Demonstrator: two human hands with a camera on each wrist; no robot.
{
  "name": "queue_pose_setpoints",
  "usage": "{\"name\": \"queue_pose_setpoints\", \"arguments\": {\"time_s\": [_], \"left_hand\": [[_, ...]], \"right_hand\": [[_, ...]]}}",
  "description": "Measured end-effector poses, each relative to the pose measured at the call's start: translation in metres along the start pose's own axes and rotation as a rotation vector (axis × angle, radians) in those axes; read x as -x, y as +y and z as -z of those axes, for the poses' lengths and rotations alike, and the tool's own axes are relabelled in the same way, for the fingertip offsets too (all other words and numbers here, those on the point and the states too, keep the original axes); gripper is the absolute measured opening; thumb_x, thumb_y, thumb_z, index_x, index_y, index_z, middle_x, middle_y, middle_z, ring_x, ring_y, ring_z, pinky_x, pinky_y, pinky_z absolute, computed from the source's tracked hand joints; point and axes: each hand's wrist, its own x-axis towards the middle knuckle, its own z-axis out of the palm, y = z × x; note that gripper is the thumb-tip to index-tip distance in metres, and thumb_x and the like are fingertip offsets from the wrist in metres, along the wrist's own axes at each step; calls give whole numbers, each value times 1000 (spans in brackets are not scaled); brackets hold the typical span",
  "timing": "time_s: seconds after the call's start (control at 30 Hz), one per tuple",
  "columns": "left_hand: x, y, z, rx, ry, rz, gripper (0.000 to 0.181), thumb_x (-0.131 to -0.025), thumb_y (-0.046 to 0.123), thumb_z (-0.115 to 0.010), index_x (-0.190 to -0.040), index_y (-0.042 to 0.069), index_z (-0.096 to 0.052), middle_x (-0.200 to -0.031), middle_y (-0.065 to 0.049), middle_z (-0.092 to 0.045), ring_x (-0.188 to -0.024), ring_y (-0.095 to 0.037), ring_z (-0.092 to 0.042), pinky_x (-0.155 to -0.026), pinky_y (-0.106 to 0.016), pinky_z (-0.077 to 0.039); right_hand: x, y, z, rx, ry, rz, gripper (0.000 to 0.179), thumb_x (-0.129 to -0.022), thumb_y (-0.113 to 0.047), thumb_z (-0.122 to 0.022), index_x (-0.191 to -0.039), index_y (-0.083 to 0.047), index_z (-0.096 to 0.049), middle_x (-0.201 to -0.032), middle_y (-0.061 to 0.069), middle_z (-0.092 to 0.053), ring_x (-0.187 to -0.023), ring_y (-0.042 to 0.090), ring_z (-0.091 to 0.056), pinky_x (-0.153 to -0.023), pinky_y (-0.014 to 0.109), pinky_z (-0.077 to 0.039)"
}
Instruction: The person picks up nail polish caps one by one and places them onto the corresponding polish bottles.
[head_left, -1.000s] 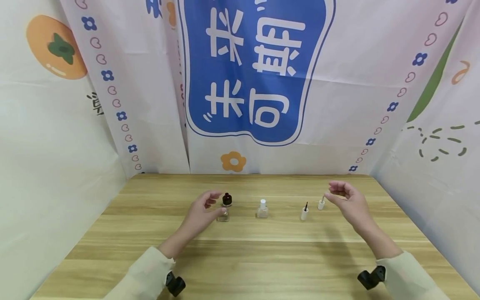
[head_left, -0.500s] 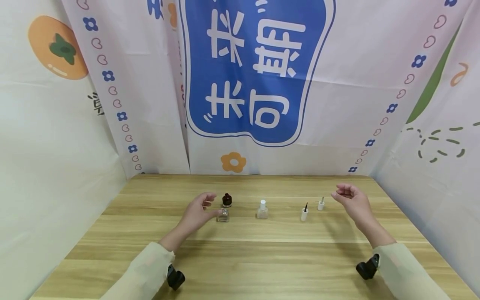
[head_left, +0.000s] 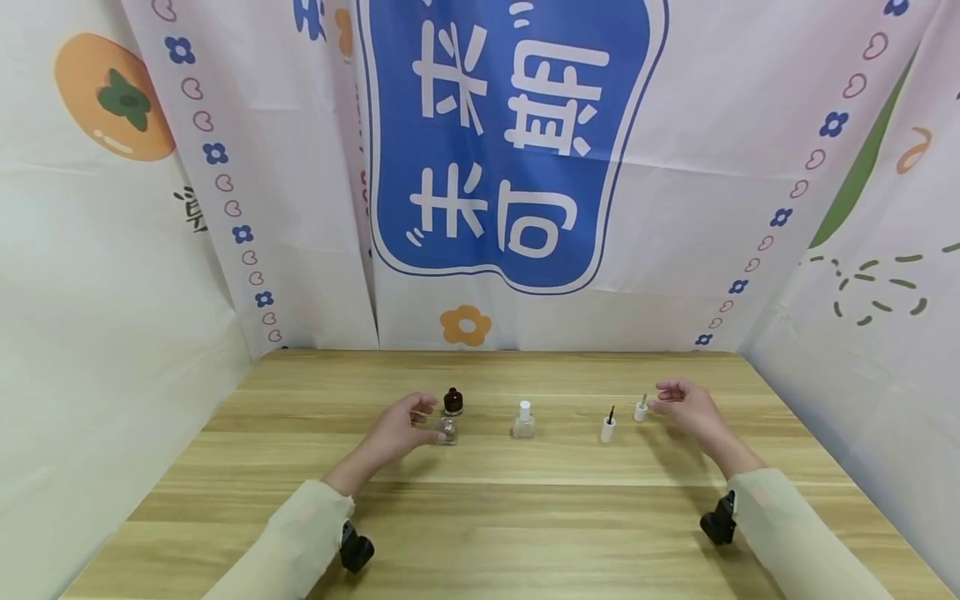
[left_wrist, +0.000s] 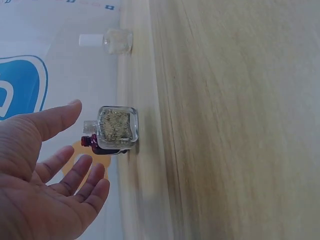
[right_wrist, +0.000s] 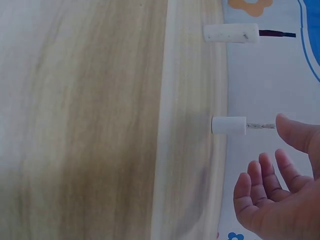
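My left hand [head_left: 393, 433] reaches beside an uncapped nail polish bottle [left_wrist: 117, 127] of clear glass with glitter inside. Its fingers are spread, and in the left wrist view the thumb and fingers stand apart from the bottle neck. Partly hidden behind that bottle there is a dark red nail polish bottle [head_left: 453, 403], also uncapped. On the right, my right hand [head_left: 692, 412] hovers with loosely bent fingers next to a white brush cap [right_wrist: 229, 125], which stands upside down, its glittery brush pointing up. The thumb tip is close to the brush tip; whether they touch, I cannot tell.
A second white brush cap [head_left: 607, 430] with a dark brush stands upside down to the left of the first. Between the hands, a clear bottle [head_left: 524, 425] with its white cap on stands on the wooden table [head_left: 487, 517]. Printed cloth [head_left: 675, 250] hangs behind.
The right hand drew away to the right, then came back left and lower beside the glittery brush cap. My left hand sank slightly beside the glitter bottle. Bottles and caps stayed put.
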Motion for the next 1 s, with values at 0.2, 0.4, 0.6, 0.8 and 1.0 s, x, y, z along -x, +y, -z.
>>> {"name": "queue_pose_setpoints", "arguments": {"time_s": [0.2, 0.4, 0.6, 0.8, 1.0], "left_hand": [[-4, -3, -6, 8, -27, 6, 50, -80, 11, -80, -124, 1, -58, -115, -11, -60, -103, -27, -59, -88, -43, -51], [-6, -5, -10, -9, -49, 3, 47, -79, 9, -81, -120, 1, -60, -109, -6, -61, -99, -24, -60, -86, -41, -52], [-8, -7, -14, -18, -54, -5, 45, -78, 7, -81, -117, 2, -61, -99, -3, -63, -91, -20, -59, -82, -40, -52], [-11, -10, -16, -32, -56, -12, 44, -77, 6, -81, -116, 2, -61, -95, -1, -63, -87, -18, -59, -81, -39, -52], [-13, -12, -18, -49, -50, -26, 40, -77, 2, -79, -114, 1, -62, -95, -2, -63, -89, -18, -59, -82, -38, -52]], "right_hand": [[-7, 3, -6, 29, -52, 4, 50, -88, -9, -69, -127, 12, -47, -111, 22, -56, -100, 32, -54, -85, 36, -50], [-11, 8, -10, 71, -77, 10, 48, -87, -8, -70, -124, 12, -49, -108, 20, -57, -98, 31, -54, -83, 36, -51], [-13, 11, -14, 96, -96, 17, 46, -85, -8, -71, -121, 13, -51, -105, 19, -58, -97, 29, -55, -82, 36, -50], [-12, 11, -16, 137, -97, 42, 38, -86, -7, -71, -114, 12, -55, -101, 17, -59, -92, 28, -55, -79, 36, -49], [-13, 12, -19, 178, -100, 55, 29, -85, -6, -70, -106, 9, -57, -97, 16, -60, -89, 27, -55, -79, 39, -49]]}}
